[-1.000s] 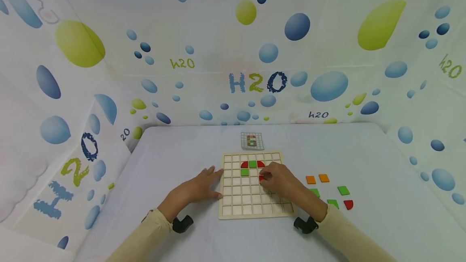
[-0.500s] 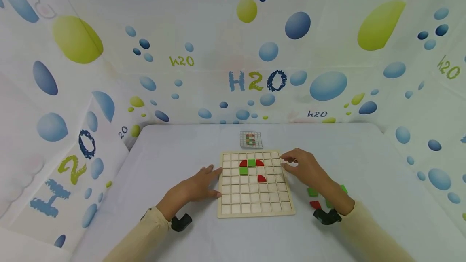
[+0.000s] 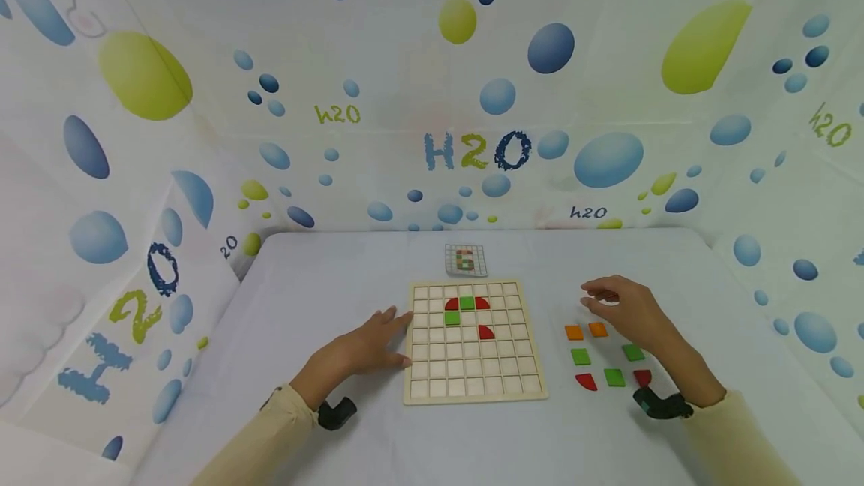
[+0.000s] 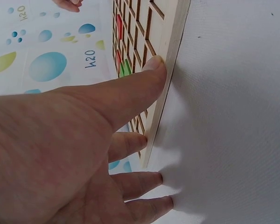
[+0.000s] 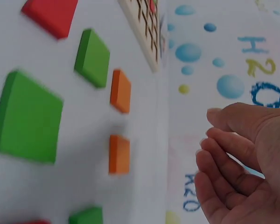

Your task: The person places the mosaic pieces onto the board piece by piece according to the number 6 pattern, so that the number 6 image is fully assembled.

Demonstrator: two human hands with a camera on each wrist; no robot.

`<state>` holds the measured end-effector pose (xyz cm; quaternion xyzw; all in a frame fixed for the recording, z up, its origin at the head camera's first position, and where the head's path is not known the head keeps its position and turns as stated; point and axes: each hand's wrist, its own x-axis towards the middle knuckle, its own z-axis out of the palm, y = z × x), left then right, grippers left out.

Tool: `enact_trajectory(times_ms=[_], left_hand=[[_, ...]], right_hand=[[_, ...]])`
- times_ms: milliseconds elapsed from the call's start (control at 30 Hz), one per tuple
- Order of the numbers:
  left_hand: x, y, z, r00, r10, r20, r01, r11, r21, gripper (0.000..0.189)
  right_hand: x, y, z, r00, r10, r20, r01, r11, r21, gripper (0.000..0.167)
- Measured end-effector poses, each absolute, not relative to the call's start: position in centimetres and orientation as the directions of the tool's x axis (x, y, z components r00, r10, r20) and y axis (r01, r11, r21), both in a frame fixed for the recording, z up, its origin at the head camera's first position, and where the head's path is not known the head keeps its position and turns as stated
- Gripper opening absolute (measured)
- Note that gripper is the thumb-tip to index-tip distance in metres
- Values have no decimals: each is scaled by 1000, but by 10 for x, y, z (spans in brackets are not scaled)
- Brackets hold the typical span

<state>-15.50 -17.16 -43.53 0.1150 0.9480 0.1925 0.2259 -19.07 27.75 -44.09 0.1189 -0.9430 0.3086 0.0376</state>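
From the head view, a wooden grid board (image 3: 456, 370) lies on the white tabletop (image 3: 337, 276). In its second row from the far edge, a green square tile (image 3: 467, 303) sits between two red quarter-circle tiles (image 3: 481, 303). Another green square fills the cell just nearer than the left red one, and a third red quarter-circle lies farther down, right of the board's middle. Beyond the board is a small pattern card (image 3: 466, 260). The left hand (image 3: 361, 345) is spread, grasping nothing, its fingers against the board's left edge. The right hand (image 3: 628, 310) hangs above the tabletop with fingers released and loosely bent. Around and below it lie loose tiles: two orange squares (image 3: 574, 332), three green squares and two red quarter-circles. Behind stands a bubble-printed backdrop (image 3: 405, 36) lettered "H2O".

In the left wrist view, the thumb tip rests on the board's edge and the next finger touches the rim farther along; two more fingertips reach down to the tabletop.

The right wrist view shows the thumb apart from softly curled fingers, gripping nothing. The orange and green squares lie well apart from the fingertips, with a corner of the board beyond.
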Motion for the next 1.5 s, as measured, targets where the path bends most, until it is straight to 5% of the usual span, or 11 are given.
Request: enact_trajectory(times_ms=[600,1500], left_hand=[[-153,-172,-433,-876,305,-374,133,898,419,86],[-153,-167,-432,-877,284,-387,116,908,403,87]], right_hand=[[-176,318,-466,-964,-254,-84,-152,780,-607,45],[-177,312,-475,-959,-279,-36,-206,783,-586,30]])
